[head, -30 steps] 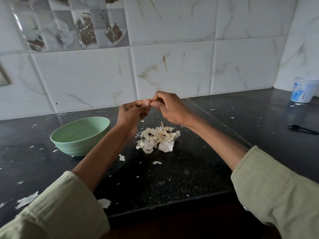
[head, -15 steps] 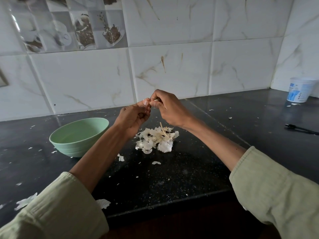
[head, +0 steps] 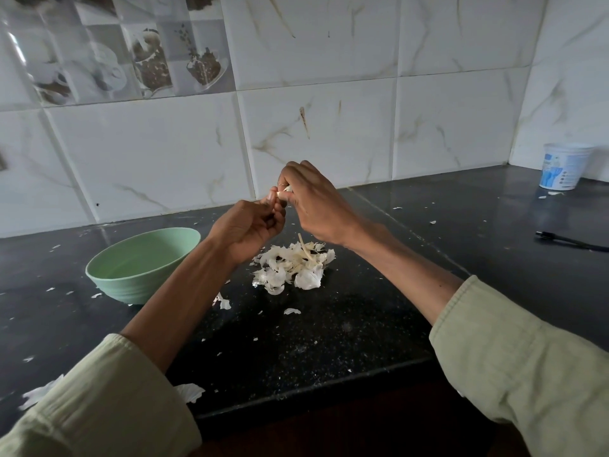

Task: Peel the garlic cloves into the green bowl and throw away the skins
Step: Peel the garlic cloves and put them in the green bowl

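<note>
A person's left hand (head: 245, 229) and right hand (head: 313, 206) pinch a garlic clove (head: 285, 191) between fingertips above the pile of skins (head: 291, 263) on the dark table (head: 329, 341), apparently so peelings drop there, while the green bowl (head: 141, 263) just left shows no cloves.

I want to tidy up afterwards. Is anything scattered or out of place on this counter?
Yes. Garlic skins sit heaped beneath the hands, and small flakes lie strewn over the dark counter, around the green bowl and near the white tub. A larger scrap sits at the front edge.
</note>
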